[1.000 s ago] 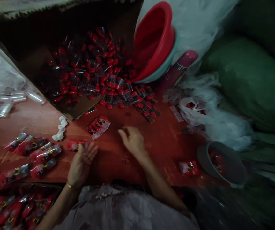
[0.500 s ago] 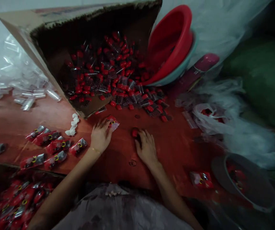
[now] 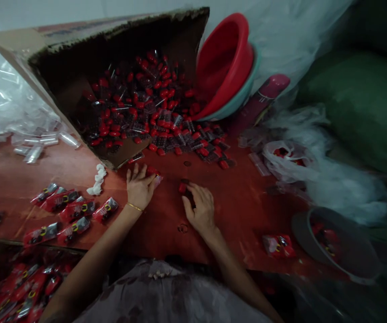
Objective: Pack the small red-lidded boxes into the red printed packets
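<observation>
My left hand (image 3: pixel 140 188), with a thin bracelet at its wrist, has its thumb and fingers on a red printed plastic packet (image 3: pixel 159 179), partly hidden by the fingers. To its right, my right hand (image 3: pixel 200 206) is curled with a small red-capped piece (image 3: pixel 182 187) at its fingertips; the rest of that piece is dark and hard to make out. Beyond both hands a heap of red-capped clear containers (image 3: pixel 166 125) spills from a cardboard box (image 3: pixel 8 40) lying on its side. Filled red packets (image 3: pixel 105 210) lie left of my left forearm.
A red basin (image 3: pixel 244 40) and a light blue basin (image 3: pixel 247 96) lean beside the box, near a purple spray can (image 3: pixel 264 96). Clear tubes (image 3: pixel 33 152) are at left. Plastic bags (image 3: pixel 341 179) and a grey tub (image 3: pixel 301 229) stand right. A box of packets (image 3: pixel 28 291) sits lower left.
The whole view has shifted slightly left. My left fingers cover more of the packet, which is now tilted. My right hand keeps the red-capped piece at its fingertips.
</observation>
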Motion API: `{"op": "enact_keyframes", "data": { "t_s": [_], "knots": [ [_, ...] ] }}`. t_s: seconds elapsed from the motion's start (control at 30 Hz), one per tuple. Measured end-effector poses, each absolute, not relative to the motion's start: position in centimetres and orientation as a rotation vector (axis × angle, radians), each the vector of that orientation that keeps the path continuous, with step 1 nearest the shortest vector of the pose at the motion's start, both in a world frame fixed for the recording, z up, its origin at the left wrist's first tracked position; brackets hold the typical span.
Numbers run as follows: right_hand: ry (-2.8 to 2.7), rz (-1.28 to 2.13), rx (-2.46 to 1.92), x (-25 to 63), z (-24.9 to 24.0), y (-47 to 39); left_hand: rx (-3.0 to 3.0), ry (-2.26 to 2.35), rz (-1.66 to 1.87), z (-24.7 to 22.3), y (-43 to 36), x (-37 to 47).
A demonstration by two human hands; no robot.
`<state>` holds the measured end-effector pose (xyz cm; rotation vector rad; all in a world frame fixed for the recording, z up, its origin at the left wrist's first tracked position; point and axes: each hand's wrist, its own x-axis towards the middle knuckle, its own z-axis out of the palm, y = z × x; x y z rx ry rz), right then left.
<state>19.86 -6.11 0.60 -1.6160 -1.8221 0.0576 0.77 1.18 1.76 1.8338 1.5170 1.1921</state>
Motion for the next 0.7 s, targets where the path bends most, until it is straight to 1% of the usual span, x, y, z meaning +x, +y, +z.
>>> {"op": "enact_keyframes", "data": {
  "t_s": [0.1,0.2,0.27,0.37,0.47,0.6,0.7],
  "knots": [
    [-1.645,0.394,-1.523,17.5,2.2,-5.5,1.759,1.44,1.235,3.3,-0.1,1.7],
    [-1.394,0.788,-1.415,15.3,2.5,-4.0,1.735,1.402,1.203,4.6,-1.4,2.6],
    [-1.249,0.904,-1.369,14.6,2.0,-3.1,1.608,1.387,1.252,5.1,-2.1,2.9],
    [-1.163,0.864,-1.374,14.4,1.3,-3.0,1.247,1.325,1.282,5.0,-2.7,3.1],
    [-1.213,0.766,-1.422,14.3,1.4,-3.8,0.915,1.177,1.15,4.2,-3.1,3.3],
    [-1.344,0.638,-1.461,13.6,2.0,-4.9,0.695,1.119,1.191,3.2,-3.5,3.7],
    [-1.353,0.637,-1.458,13.0,2.1,-5.2,0.609,1.127,1.194,3.0,-3.7,3.8]
  ]
}}
